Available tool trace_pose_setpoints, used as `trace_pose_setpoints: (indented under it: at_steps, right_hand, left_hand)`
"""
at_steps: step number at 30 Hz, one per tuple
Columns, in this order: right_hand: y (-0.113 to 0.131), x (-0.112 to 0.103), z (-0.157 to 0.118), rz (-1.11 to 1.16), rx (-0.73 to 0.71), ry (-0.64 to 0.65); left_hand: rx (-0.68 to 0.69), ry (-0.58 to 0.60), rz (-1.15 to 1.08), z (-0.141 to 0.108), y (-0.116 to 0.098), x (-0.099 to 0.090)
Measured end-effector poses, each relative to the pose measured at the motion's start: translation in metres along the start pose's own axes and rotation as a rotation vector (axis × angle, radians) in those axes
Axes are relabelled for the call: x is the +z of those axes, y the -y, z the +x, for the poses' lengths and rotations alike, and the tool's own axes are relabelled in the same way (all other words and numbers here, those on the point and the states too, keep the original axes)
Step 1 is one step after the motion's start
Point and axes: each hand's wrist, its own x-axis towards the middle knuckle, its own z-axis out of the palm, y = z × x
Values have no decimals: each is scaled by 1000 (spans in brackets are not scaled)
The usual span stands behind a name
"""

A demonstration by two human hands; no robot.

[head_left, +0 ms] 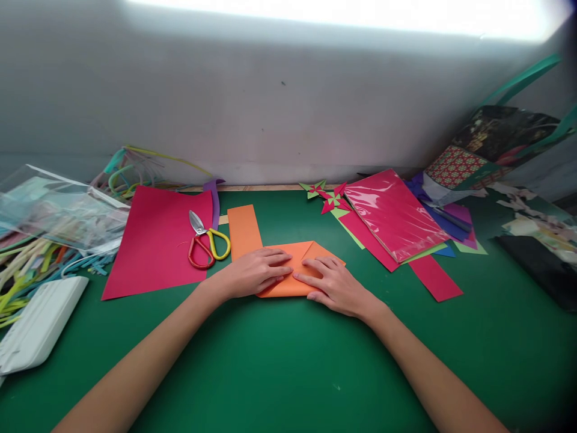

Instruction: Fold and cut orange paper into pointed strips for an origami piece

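Note:
A folded sheet of orange paper point(295, 252) lies on the green table between my hands, with creases and an angled corner at its right end. My left hand point(258, 272) rests flat on its left part, fingers stretched out. On the right part my right hand point(332, 285) presses down with its fingers apart and extended. An orange paper strip point(244, 225) sticks out beyond my left hand. Left of that strip, scissors point(205, 240) with one red and one yellow handle lie with blades together on a red paper sheet point(153, 240).
Folded red-and-green paper stars point(333, 200) lie at the back, beside a red paper pack point(392, 210) in clear plastic. A patterned bag point(469, 162) stands at the back right. Pipe cleaners point(40, 273) and a white device point(42, 325) are at the left.

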Motion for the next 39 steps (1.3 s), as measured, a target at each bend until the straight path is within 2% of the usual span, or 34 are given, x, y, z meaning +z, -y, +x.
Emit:
trace_pose_setpoints:
  at_steps: [12,19,27,33,39]
  right_hand:
    - [1,-1,1,-12,3,-7]
    - [1,-1,1,-8,-7,-15]
    - [0,0,1,-8,-8,-19]
    - [0,0,1,-11,-10,-21]
    - [1,0,1,-17,-9,-26]
  left_hand:
    - [4,-2,-24,2,0,-2]
    - [-48,-54,-92,0,0,3]
    - [-21,-37,-55,3,-1,1]
    - [59,-10,19,4,0,0]
    - [60,-39,9,5,-2,-1]
